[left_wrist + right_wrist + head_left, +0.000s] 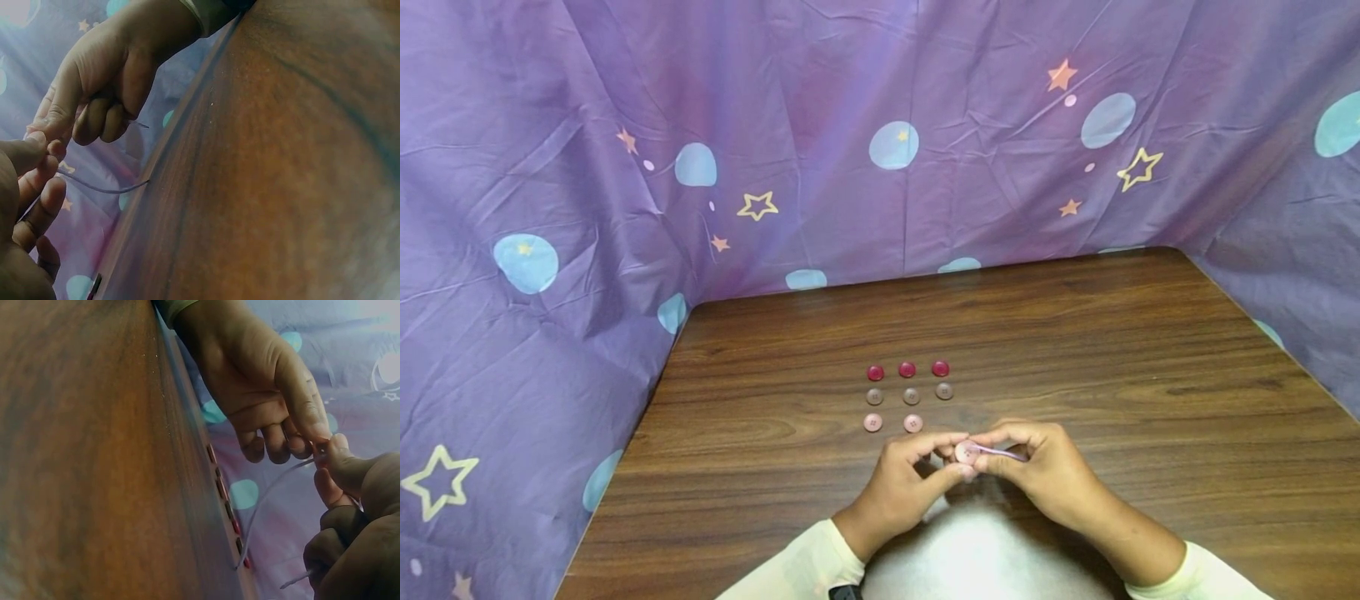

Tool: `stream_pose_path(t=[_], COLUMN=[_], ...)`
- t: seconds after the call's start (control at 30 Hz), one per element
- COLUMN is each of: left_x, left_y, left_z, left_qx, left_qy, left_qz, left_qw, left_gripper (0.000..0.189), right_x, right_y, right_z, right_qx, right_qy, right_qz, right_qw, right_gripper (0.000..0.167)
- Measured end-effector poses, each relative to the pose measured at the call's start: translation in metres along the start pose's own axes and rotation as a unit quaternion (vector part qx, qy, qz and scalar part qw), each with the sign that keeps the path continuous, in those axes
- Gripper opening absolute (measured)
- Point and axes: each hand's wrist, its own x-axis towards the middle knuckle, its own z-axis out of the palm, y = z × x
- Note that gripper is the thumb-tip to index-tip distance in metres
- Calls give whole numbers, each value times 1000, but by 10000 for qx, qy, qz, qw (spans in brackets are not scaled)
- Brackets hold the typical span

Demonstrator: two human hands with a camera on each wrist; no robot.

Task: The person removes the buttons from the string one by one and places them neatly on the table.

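Observation:
A pale pink button [967, 452] is held up between both hands, face toward the head camera. My left hand [898, 483] pinches its edge between thumb and fingers. A thin lilac cord [1002, 453] runs from the button to my right hand [1052, 471], whose thumb and forefinger pinch at the button's right side. In the right wrist view one length of cord [262, 492] hangs in a curve from the fingertips, and a cord tip pokes out below the curled right fingers [325, 547]. Fingertips hide where the cord meets the button.
On the brown wooden table [737, 500], beyond the hands, buttons lie in rows: three red ones [907, 369] at the back, three brownish ones [912, 396] in the middle, two pink ones [913, 423] nearest. A purple patterned cloth [820, 108] hangs around the table.

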Motion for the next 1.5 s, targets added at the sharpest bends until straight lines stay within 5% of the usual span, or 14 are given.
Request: stream_pose_path(t=[0.2,0.47,0.8,1.03,1.23,1.5], left_x=[-1,0,0,0,0,-1], left_y=[-2,-6,-6,-6,-6,-6], left_z=[0,-2,0,0,1,1], left_qx=[317,511,420,395,523,320], left_qy=[81,242,541,722,787,787], left_qz=[221,686,889,749,923,572], left_qw=[9992,9960,9937,9938,9912,9947], left_gripper=[29,28,28,26,26,25], right_x=[0,0,2,4,5,9], right_y=[-1,2,-2,-7,-11,-17], right_z=[0,-4,-8,-15,-24,-34], right_qx=[-162,-568,-829,-1025,-1059,-1070], right_qy=[141,487,1077,1348,1514,2001], right_qz=[-39,-573,-555,-257,-208,49], right_qw=[9998,9955,9892,9852,9826,9739], right_gripper=[16,19,16,13,12,6])
